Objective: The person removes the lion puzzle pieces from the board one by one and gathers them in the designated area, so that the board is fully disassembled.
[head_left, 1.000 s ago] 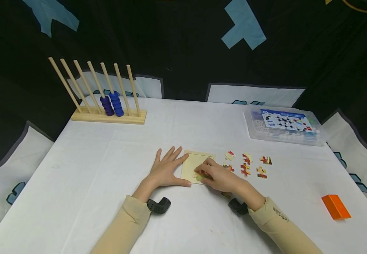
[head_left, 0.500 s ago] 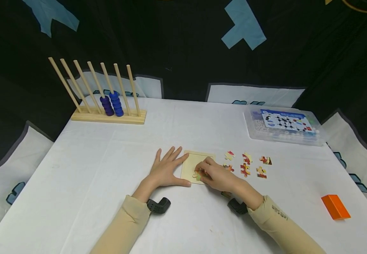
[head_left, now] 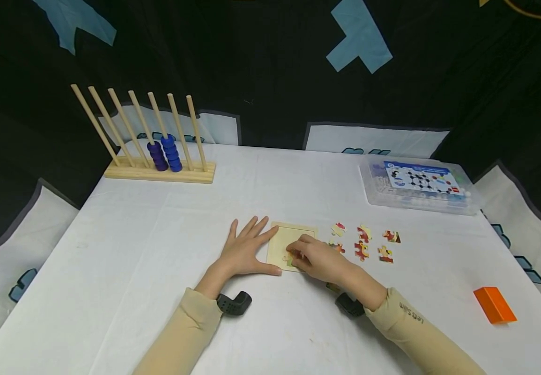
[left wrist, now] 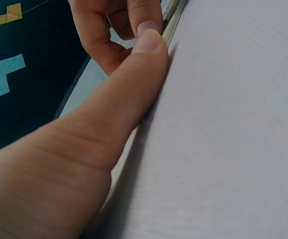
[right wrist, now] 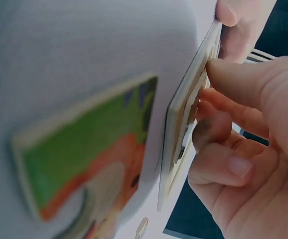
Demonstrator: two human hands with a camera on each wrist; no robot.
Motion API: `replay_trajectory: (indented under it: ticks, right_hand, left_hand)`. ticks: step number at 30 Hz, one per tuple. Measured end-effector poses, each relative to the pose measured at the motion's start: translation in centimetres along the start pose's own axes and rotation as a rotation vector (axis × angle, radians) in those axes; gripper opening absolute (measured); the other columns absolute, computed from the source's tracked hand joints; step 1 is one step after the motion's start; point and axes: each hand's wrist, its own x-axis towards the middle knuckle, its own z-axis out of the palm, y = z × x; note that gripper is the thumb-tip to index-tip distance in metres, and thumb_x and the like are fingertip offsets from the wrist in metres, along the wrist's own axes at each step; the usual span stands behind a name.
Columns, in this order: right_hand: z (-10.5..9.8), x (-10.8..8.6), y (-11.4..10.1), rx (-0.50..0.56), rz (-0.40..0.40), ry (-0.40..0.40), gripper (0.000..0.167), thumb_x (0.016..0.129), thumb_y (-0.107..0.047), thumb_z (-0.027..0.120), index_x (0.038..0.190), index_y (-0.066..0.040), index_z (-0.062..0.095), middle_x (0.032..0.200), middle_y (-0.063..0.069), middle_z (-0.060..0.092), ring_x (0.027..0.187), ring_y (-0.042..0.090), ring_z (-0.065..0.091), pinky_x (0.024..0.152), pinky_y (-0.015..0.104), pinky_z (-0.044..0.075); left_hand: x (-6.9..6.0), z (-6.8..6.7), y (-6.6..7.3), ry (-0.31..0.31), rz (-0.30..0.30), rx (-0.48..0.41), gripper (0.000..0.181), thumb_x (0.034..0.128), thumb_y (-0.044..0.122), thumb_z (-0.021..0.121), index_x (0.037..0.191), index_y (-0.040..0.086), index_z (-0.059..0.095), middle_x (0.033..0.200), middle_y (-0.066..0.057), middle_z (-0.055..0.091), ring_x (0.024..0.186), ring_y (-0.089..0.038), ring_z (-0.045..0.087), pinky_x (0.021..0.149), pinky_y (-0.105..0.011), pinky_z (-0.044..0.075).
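Note:
A pale wooden puzzle board [head_left: 293, 230] with a raised frame lies flat on the table. My left hand [head_left: 244, 252] rests at its left side with the fingers spread, forefinger and thumb touching the frame. Over the board's lower part, my right hand [head_left: 321, 259] has curled fingers and pinches a small jigsaw piece [head_left: 289, 260], mostly covered by the fingers. The right wrist view shows the right thumb [right wrist: 238, 79] against the board's near edge. Close below that hand lies a green and orange jigsaw piece [right wrist: 84, 154], mostly hidden by the forearm in the head view.
Several loose jigsaw pieces [head_left: 361, 251] lie in rows right of the board. A clear plastic case [head_left: 420, 185] stands at the back right, and an orange block [head_left: 495, 305] at the right. At the back left is a wooden peg rack [head_left: 160, 174] with blue and purple beads.
My right hand has shifted very slightly left over the board, with the jigsaw piece under its fingers. The left hand has stayed in place.

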Motion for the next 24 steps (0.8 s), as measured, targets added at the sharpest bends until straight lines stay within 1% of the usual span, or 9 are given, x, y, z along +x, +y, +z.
replay_trajectory:
  ticks: [3, 8, 12, 16, 24]
  right_hand:
    - [-0.07, -0.05, -0.03, 0.010, -0.003, -0.004, 0.023, 0.084, -0.011, 0.064, 0.105, -0.003, 0.065, 0.092, 0.003, 0.055, 0.062, 0.004, 0.045, 0.054, 0.018, 0.041]
    - [-0.08, 0.04, -0.08, 0.017, -0.008, 0.014, 0.020, 0.082, -0.010, 0.067, 0.101, -0.005, 0.066, 0.091, 0.003, 0.053, 0.064, 0.006, 0.046, 0.055, 0.018, 0.042]
    - [-0.04, 0.18, -0.03, 0.035, -0.007, 0.026, 0.020, 0.080, -0.009, 0.069, 0.099, -0.006, 0.062, 0.089, 0.002, 0.052, 0.066, 0.007, 0.047, 0.057, 0.019, 0.043]
    - [-0.10, 0.19, 0.06, 0.080, 0.012, 0.015, 0.022, 0.081, -0.009, 0.069, 0.100, -0.007, 0.059, 0.087, 0.001, 0.052, 0.068, 0.008, 0.046, 0.058, 0.020, 0.042]
    - [-0.24, 0.27, 0.34, 0.125, 0.017, 0.015, 0.018, 0.083, -0.010, 0.066, 0.099, -0.007, 0.058, 0.079, -0.002, 0.050, 0.063, 0.009, 0.043, 0.055, 0.022, 0.039]
  left_hand:
    - [0.05, 0.09, -0.03, 0.000, 0.000, 0.001, 0.103, 0.0607, 0.076, 0.058, 0.144, 0.024, 0.027, 0.150, -0.004, 0.013, 0.137, -0.025, 0.004, 0.101, -0.055, -0.009]
    - [0.06, 0.12, -0.04, -0.002, -0.001, 0.002, 0.103, 0.0608, 0.077, 0.057, 0.144, 0.025, 0.026, 0.150, -0.004, 0.013, 0.137, -0.025, 0.004, 0.101, -0.054, -0.009]
    - [-0.04, 0.00, -0.01, 0.004, 0.001, -0.003, 0.102, 0.0608, 0.075, 0.059, 0.144, 0.023, 0.028, 0.150, -0.005, 0.014, 0.137, -0.026, 0.005, 0.101, -0.055, -0.009]
    - [-0.12, -0.12, 0.07, 0.005, 0.003, -0.007, 0.102, 0.0611, 0.075, 0.059, 0.143, 0.023, 0.028, 0.150, -0.006, 0.015, 0.136, -0.026, 0.005, 0.101, -0.055, -0.009]
    - [-0.13, -0.11, 0.01, 0.003, 0.002, -0.015, 0.102, 0.0613, 0.075, 0.059, 0.144, 0.023, 0.028, 0.150, -0.005, 0.014, 0.137, -0.025, 0.004, 0.101, -0.055, -0.009]
